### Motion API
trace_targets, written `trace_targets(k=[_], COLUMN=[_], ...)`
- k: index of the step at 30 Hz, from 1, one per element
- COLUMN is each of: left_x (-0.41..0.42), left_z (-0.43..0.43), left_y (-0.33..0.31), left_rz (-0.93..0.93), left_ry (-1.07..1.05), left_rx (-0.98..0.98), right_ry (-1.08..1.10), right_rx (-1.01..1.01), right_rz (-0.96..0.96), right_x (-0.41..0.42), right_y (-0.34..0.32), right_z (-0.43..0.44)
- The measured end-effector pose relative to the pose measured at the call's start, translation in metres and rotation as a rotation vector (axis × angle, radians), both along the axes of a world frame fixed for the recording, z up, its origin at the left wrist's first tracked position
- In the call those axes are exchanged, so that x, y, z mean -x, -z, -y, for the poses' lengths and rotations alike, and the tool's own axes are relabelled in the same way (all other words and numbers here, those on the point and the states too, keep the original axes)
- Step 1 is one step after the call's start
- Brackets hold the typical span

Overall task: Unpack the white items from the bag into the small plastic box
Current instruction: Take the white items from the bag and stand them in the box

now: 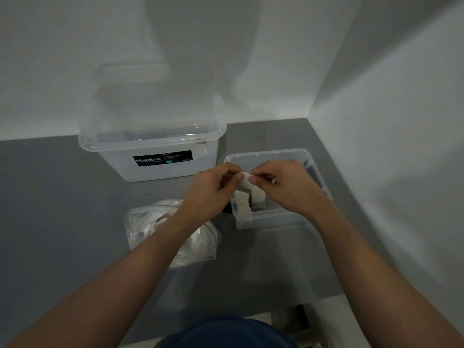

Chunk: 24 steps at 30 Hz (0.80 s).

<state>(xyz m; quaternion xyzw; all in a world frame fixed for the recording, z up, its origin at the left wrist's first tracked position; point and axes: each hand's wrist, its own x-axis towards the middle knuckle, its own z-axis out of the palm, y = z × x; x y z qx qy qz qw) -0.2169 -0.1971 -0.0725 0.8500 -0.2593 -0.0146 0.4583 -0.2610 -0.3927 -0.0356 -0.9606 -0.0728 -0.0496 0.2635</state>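
My left hand [212,189] and my right hand [281,183] both pinch one white item [245,180], holding it over the near left corner of the small clear plastic box [288,216]. White items [258,199] stand inside that box below my hands. A clear plastic bag [143,227] with more white pieces lies on the grey table, partly hidden under my left forearm.
A larger clear tub [150,146] with a black Megabox label stands at the back left, its lid leaning on the wall behind it. White walls close the corner behind and to the right. The table's near edge lies just in front of my body.
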Motion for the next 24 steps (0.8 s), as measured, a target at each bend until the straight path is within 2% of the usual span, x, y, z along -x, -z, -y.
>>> trace_targets(k=[2,5,8,14,20,24], left_x=[0.0,-0.001,0.001,0.005,0.003,0.003], left_z=[0.0,-0.004,-0.008,-0.007,-0.005,-0.005], left_y=[0.0,0.004,0.01,0.006,0.002,0.004], left_rz=[-0.033,-0.087,-0.097,-0.048,-0.016,-0.006], left_ry=[-0.009,0.043,0.109,0.112,0.119,0.12], left_rx=[-0.013,-0.297,-0.513,-0.615,-0.691,-0.701], right_ry=[0.039,0.115,0.165,0.015,0.011,0.017], right_rx=[-0.019,0.015,0.057,0.18,0.368,0.421], right_rz=[0.026,0.011,-0.12,-0.458,-0.497,-0.516], right_x=[-0.001,-0.009,-0.017,-0.03,-0.052,-0.056], right_y=[0.002,0.013,0.031,0.059,0.08,0.088], right_z=[0.005,0.023,0.04,0.046,0.042,0.041])
